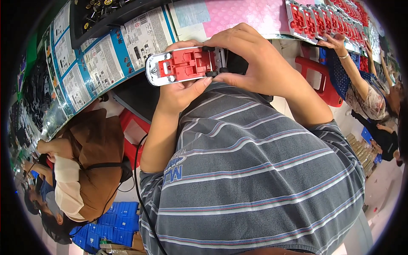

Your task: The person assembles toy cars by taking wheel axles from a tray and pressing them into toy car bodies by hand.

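A toy car with a white shell and a red inner part lies held between my hands, just off the table's near edge. My left hand wraps it from below, thumb along its near side and fingers showing behind the far side. My right hand closes on the car's right end, thumb by the near black wheel and fingers curled over the far black wheel. Two wheels show at that end; at the left end are white round posts without wheels. My right fingertips are partly hidden.
A black tray of small wheels, some with yellow hubs, stands at the far left on printed card sheets. Rows of red-and-white car bodies line the far right, where a co-worker's hand reaches. Another person sits at left. Red stools flank me.
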### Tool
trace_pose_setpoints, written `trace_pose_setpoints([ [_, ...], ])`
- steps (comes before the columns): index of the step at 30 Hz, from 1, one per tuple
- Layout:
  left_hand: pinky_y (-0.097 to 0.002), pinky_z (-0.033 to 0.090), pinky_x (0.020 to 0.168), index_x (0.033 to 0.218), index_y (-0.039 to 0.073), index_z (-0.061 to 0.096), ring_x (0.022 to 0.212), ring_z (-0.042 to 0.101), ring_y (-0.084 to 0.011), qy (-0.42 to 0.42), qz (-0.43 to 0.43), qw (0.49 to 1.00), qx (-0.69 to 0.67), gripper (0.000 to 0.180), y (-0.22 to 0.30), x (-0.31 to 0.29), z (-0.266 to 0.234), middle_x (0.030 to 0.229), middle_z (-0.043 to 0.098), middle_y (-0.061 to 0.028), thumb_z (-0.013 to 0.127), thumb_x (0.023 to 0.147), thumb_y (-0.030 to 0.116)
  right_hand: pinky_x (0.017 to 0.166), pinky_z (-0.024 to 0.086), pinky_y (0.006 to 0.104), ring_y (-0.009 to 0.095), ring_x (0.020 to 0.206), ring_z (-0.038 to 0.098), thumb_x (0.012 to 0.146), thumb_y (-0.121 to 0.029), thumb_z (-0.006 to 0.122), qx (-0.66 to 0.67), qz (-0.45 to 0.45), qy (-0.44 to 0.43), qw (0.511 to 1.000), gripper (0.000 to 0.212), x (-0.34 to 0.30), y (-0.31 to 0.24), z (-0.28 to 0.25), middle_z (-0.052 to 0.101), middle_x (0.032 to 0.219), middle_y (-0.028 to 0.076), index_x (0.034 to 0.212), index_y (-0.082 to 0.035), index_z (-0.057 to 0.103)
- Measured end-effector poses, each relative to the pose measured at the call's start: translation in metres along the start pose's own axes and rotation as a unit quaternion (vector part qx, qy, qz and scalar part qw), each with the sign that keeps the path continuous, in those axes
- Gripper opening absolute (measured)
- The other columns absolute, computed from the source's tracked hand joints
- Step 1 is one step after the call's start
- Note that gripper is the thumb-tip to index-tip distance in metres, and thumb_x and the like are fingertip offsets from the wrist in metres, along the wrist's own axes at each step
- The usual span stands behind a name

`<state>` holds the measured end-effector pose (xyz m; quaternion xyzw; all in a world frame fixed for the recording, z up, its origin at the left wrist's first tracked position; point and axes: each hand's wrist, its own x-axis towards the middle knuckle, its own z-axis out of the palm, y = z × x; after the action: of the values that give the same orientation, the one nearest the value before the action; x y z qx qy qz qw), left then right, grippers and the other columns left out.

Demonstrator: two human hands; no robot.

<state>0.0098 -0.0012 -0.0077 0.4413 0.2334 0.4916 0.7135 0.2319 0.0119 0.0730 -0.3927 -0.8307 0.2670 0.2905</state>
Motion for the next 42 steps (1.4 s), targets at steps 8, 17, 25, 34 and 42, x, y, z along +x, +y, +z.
trace_pose_setpoints([
  [8,-0.0378,0.051,0.106,0.141,0.001,0.039,0.125,0.058,-0.0232,-0.006,0.004,1.000,0.010,0.072,0.001,0.001,0.000,0.136,0.052,-0.0155,0.078,0.080,-0.004,0.099,0.047,0.0424,0.034,0.109,0.061,0.070,-0.014,0.087,0.010,0.012,-0.005,1.000,0.065,0.000,-0.002,-0.001,0.067,0.119,0.012,0.130,-0.007,0.064],
  [17,-0.0372,0.051,0.104,0.138,0.000,0.042,0.121,0.059,-0.0224,-0.002,0.008,1.000,0.029,0.070,0.001,0.004,0.000,0.136,0.052,-0.0148,0.081,0.079,0.000,0.098,0.053,0.0414,0.035,0.115,0.062,0.068,-0.020,0.091,0.105,0.072,0.031,0.991,0.068,-0.002,0.000,-0.004,0.065,0.123,0.013,0.128,-0.005,0.065],
  [25,-0.0365,0.052,0.101,0.136,-0.001,0.044,0.117,0.061,-0.0210,0.023,0.001,0.999,0.032,0.069,0.000,0.001,0.004,0.132,0.056,-0.0137,0.082,0.080,0.004,0.099,0.052,0.0422,0.035,0.115,0.062,0.067,-0.015,0.091,0.054,0.019,0.051,0.997,0.064,-0.004,0.002,0.010,0.065,0.121,0.013,0.126,-0.005,0.066],
  [34,-0.0377,0.052,0.102,0.134,-0.001,0.046,0.118,0.060,-0.0226,0.056,0.029,0.997,0.046,0.068,0.005,0.007,0.008,0.131,0.055,-0.0166,0.083,0.077,0.003,0.097,0.054,0.0406,0.034,0.116,0.063,0.063,-0.015,0.092,0.101,0.019,0.092,0.990,0.071,-0.006,0.003,0.012,0.065,0.122,0.013,0.127,-0.005,0.065],
  [42,-0.0378,0.053,0.101,0.135,-0.001,0.043,0.119,0.060,-0.0232,0.039,0.049,0.996,0.070,0.070,0.009,0.007,0.010,0.134,0.053,-0.0185,0.083,0.078,0.003,0.096,0.054,0.0396,0.033,0.115,0.063,0.063,-0.018,0.093,0.095,-0.001,0.113,0.989,0.071,-0.005,0.005,0.013,0.065,0.121,0.014,0.127,-0.005,0.065],
])
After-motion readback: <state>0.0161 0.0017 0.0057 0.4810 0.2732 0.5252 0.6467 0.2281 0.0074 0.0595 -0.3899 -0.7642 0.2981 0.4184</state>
